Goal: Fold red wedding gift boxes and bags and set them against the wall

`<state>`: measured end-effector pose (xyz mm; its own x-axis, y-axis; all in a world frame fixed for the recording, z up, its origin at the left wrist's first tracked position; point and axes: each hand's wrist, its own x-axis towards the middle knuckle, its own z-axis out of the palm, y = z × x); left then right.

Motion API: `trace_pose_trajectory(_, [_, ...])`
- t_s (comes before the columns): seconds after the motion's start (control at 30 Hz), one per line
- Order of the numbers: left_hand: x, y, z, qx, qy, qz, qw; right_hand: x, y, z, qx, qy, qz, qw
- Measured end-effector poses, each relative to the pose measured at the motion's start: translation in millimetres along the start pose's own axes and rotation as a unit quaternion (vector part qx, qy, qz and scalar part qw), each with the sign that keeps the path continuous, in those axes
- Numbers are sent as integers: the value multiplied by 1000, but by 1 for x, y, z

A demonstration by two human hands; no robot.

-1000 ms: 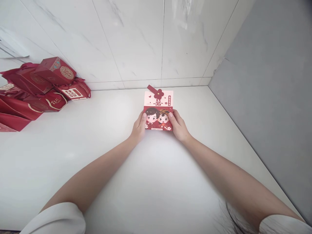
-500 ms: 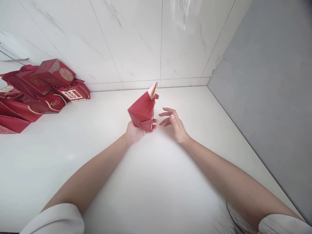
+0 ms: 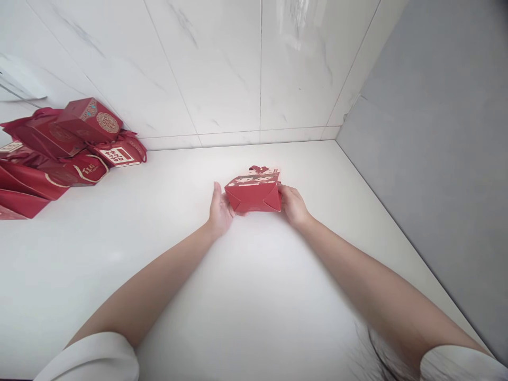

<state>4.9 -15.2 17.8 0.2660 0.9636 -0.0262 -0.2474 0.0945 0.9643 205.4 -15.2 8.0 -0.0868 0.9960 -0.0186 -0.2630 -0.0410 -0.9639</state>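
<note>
A red paper gift box is held over the white tabletop, its folded base turned towards me. Pale printed figures cover its upper face, and a dark red bow or handle shows at the far end. My left hand supports the box from the left, thumb raised away from it and fingers reaching underneath. On the opposite side, my right hand grips the right edge; its fingertips are partly hidden behind the box.
Several red gift boxes and bags are piled at the left against the marbled tile wall. A grey panel borders the white table on the right.
The box has turned from a pointed, tilted view to base towards me, with its printed face up. My right hand, apart from it before, now grips its right side.
</note>
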Motion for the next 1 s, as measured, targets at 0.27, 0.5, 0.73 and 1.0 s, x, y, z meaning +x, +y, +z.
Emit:
trace_pose_trajectory(0.27, [3, -8, -5, 46, 46, 47, 997, 6, -2, -4, 74, 14, 43, 996])
trace_pose_trajectory(0.5, [-4, 0, 1, 117, 77, 75, 987, 6, -2, -4, 71, 22, 34, 997])
trace_pose_trajectory(0.73, [-26, -5, 13, 292, 39, 254, 921, -3, -11, -2, 60, -49, -84, 993])
trace_pose_trajectory(1.0, [-26, -8, 11, 352, 17, 328, 877, 0, -8, -6, 20, -112, -138, 984])
